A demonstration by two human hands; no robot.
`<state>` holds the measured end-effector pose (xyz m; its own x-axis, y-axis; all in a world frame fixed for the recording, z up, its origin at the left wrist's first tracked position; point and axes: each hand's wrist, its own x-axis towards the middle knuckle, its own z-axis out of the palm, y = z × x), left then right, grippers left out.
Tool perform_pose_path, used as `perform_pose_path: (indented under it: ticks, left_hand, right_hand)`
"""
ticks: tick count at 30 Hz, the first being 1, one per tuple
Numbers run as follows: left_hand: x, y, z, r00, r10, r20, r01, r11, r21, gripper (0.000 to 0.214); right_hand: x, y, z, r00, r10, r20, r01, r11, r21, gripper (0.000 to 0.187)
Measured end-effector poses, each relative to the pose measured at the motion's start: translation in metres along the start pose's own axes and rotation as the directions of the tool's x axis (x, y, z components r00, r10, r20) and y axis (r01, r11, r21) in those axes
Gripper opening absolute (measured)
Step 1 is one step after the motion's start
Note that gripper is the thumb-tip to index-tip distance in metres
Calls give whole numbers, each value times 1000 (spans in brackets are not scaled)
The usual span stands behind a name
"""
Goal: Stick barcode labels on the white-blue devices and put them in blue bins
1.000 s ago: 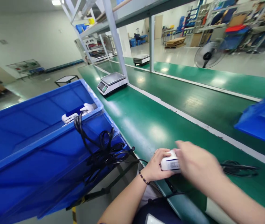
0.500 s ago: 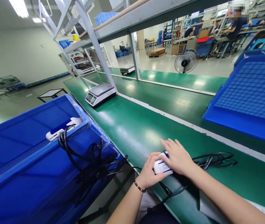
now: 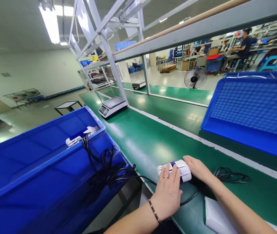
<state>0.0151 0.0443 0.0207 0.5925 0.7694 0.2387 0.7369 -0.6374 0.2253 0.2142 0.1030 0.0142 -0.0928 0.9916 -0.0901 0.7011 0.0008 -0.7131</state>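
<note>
Two hands on it now: your left hand (image 3: 166, 196) comes in from seven o'clock, fingers laid long and loosely spread across the top of the white-and-blue device (image 3: 184, 169), not clenched. Your right hand (image 3: 198, 169) sits at its three o'clock end, fingers straight, tips by the far corner; your thumb is hidden, so whether it pinches there, I can't tell. The piece itself appears to rest on the green belt (image 3: 138, 139), close to your edge, at about five o'clock from the middle of your view.

So the step in hand, I'd judge, is steadying and handling that device between both hands. Any lift from here would call for a real grip around its sides, since the left-hand fingers only lie on top.

Watch the black cables! One coil (image 3: 227, 177) lies at three o'clock of the device, past your right wrist, and a tangled bundle (image 3: 109, 169) hangs over the blue bins (image 3: 43, 174) at nine, one strand running in behind your left hand. Keeping that strand free looks wise. At ten o'clock, well apart, sits a scale (image 3: 112, 107).
</note>
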Motion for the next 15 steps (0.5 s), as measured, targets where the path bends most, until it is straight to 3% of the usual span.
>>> perform_pose_path:
  ticks: [3,7,11,14,15]
  left_hand:
    - [22,9,10,999,-27,40,18,977,213,82]
    - [56,-12,0,996,-45,76,22,960,279,79]
    - [65,-28,-36,998,12,60,-28,963,267,80]
    - [57,-31,-75,993,87,-75,-65,965,252,80]
    - [53,-32,-92,979,137,-147,-98,963,250,79]
  right_hand:
    - [10,-3,3,1000,25,-17,-24,1000,11,42]
    - [19,-10,-2,999,36,-18,-36,999,34,43]
    - [3,-23,-17,997,-52,-52,56,996,76,55]
    - [-17,-22,-31,969,-235,-77,240,969,62,67]
    - [-20,-20,-36,934,-340,-107,340,940,-26,72]
